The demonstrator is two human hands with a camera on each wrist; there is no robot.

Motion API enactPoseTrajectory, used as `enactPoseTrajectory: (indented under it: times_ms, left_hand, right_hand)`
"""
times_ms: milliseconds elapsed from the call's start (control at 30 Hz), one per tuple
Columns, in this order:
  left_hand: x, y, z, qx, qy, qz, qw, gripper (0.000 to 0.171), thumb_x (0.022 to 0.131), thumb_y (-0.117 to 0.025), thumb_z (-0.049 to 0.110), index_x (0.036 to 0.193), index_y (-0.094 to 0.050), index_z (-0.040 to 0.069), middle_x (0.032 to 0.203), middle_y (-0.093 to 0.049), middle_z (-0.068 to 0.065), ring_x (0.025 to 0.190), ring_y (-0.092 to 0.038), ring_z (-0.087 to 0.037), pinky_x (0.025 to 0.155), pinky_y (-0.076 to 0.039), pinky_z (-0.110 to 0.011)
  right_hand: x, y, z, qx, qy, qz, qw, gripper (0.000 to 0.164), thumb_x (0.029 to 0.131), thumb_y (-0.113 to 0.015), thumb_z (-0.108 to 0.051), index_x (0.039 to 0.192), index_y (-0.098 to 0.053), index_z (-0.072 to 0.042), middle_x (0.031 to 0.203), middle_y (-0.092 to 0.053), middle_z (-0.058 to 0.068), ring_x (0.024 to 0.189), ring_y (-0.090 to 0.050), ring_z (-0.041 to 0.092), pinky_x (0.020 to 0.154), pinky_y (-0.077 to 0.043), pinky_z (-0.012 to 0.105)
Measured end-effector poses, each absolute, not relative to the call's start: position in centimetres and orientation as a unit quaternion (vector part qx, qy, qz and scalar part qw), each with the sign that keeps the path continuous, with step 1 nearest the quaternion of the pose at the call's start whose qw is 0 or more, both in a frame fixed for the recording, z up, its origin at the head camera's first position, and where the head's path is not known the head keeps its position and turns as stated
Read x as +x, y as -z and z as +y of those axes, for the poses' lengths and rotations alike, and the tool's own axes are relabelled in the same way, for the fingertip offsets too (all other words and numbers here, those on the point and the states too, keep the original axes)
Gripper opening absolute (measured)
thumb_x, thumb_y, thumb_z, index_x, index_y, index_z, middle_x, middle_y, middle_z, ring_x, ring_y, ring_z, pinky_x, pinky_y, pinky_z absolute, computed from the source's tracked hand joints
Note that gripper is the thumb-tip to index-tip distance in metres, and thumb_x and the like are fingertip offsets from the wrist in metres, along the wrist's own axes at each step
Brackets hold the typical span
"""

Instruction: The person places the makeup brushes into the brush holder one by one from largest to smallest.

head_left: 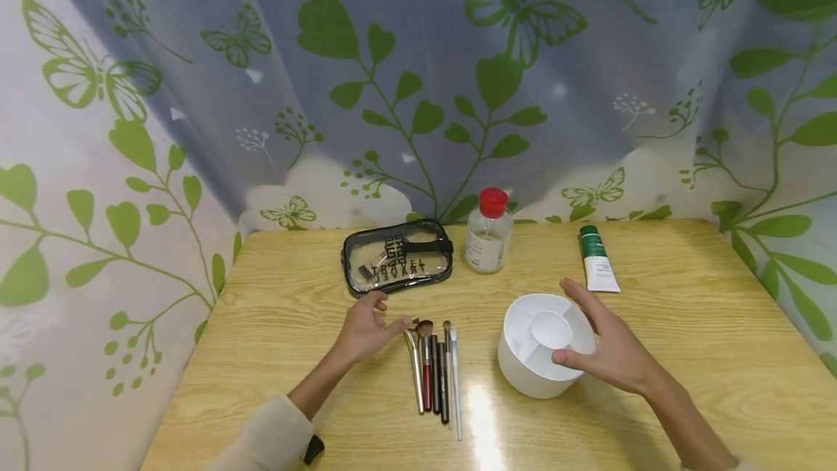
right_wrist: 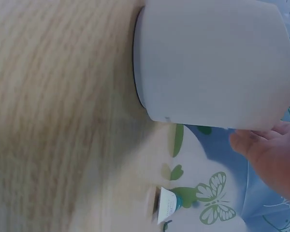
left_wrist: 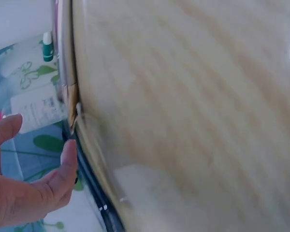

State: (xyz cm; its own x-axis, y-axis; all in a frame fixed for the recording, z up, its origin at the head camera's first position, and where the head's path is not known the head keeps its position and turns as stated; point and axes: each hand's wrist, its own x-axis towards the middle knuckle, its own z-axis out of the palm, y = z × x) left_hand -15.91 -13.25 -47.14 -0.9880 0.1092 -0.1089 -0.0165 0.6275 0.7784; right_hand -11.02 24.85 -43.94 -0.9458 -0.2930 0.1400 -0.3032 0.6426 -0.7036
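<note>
**White organiser (head_left: 531, 381) and row of brushes (head_left: 436, 376) set out on table (head_left: 281, 275)**

The organiser is stood upright on the table, to the right of the brushes and well apart from them. Its inside is divided by partitions around a round middle cup (head_left: 551, 330). Its right side is flanked by the right hand (head_left: 615, 351), whose thumb and fingers are spread wide near the rim; no closed grasp is shown, and whether the wall is being touched cannot be told for certain.

The left hand (head_left: 368, 331) is held loosely, with thumb and fingers parted and nothing grasped between them. Its thumb is placed just beside the heads of the brushes, while its fingers are brought near the lower edge of a clear pouch (head_left: 373, 249). The brushes are laid side by side, heads toward the far edge; gold, red, dark and pale handles can be made out.

The pouch is trimmed in black and printed with lettering, partly hard to read. Just to its right, a clear bottle (head_left: 487, 247) is topped by a red cap (head_left: 493, 203). Farther right, behind the organiser, a white and green tube (head_left: 598, 265) is seen. The far side is bordered by a curtain (head_left: 412, 100) patterned with green leaves and butterflies.
</note>
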Motion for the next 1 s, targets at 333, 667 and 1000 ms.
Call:
enactPoseTrajectory:
  times_ms: [333,667,1000]
  left_hand:
    - [-15.5,48.6,-12.1,0.012,-0.442,0.893,0.089,0.047,0.078,-0.075,0.027,0.107,-0.058,-0.005,0.101,-0.063,-0.017,0.092,-0.06,-0.027,0.077,-0.053,-0.038]
    - [-15.2,48.5,-10.7,0.018,-0.422,0.903,0.081,0.031,0.071,-0.08,0.018,0.082,-0.059,-0.003,0.068,-0.06,-0.006,0.059,-0.051,-0.013,0.054,-0.045,-0.022]
    - [-15.5,48.7,-9.9,0.015,-0.396,0.915,0.069,0.018,0.072,-0.072,0.007,0.075,-0.056,-0.001,0.06,-0.053,-0.003,0.05,-0.044,-0.011,0.043,-0.037,-0.02]
  right_hand:
    - [-10.6,44.8,24.3,0.148,-0.389,-0.909,-0.002,0.109,0.06,-0.088,-0.031,0.149,-0.025,-0.013,0.131,-0.053,0.015,0.106,-0.054,0.026,0.083,-0.048,0.046]
    - [-10.2,44.9,24.1,0.156,-0.371,-0.915,0.003,0.121,0.052,-0.091,-0.039,0.148,-0.024,-0.009,0.137,-0.043,0.02,0.111,-0.05,0.032,0.086,-0.046,0.052]
    - [-10.2,45.4,24.0,0.143,-0.373,-0.917,0.008,0.122,0.052,-0.091,-0.039,0.149,-0.022,-0.008,0.139,-0.042,0.021,0.113,-0.05,0.034,0.087,-0.045,0.056]
